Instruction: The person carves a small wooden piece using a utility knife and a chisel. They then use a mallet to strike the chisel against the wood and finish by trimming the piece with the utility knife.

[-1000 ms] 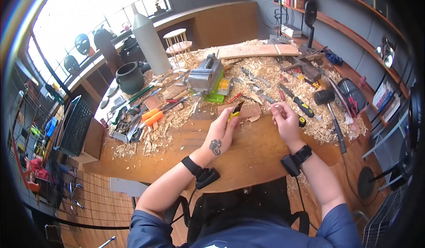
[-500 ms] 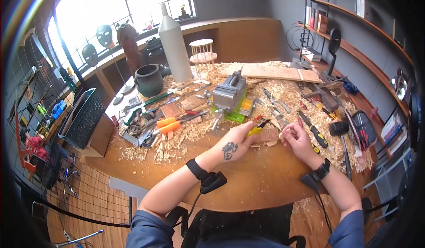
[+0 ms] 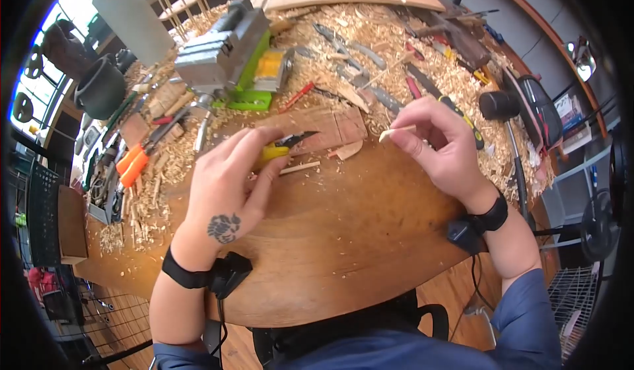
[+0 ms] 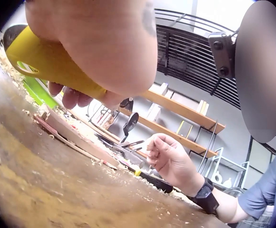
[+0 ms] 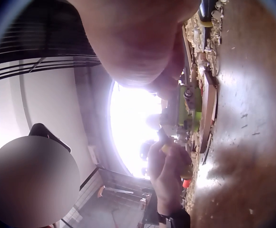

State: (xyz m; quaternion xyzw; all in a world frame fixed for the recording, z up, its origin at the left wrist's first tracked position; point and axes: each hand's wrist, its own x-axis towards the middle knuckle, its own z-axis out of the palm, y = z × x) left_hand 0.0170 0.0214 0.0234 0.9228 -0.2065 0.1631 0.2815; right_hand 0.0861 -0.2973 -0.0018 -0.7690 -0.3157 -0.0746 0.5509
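My left hand [image 3: 221, 178] grips a yellow-handled utility knife [image 3: 274, 152], its dark blade pointing right over a flat reddish board [image 3: 307, 131]. In the left wrist view the yellow handle [image 4: 52, 61] lies along the palm. My right hand [image 3: 446, 149] pinches a small pale piece of wood [image 3: 388, 134] between thumb and fingertips, above the table and apart from the blade. On the tabletop [image 3: 317, 238] between the hands lie a thin wooden stick [image 3: 300, 168] and a small wood offcut [image 3: 347, 150].
Beyond the board stands a grey metal vise [image 3: 214, 53] on a green base. Shavings [image 3: 370, 40] cover the far table, with pliers, files and a black mallet [image 3: 498, 106] among them. Orange-handled tools [image 3: 134, 162] lie at the left, near a dark pot [image 3: 100, 87].
The hands have drawn apart, the left going left with the knife, the right going right with the wood piece. The head view has tipped down and come closer to the table.
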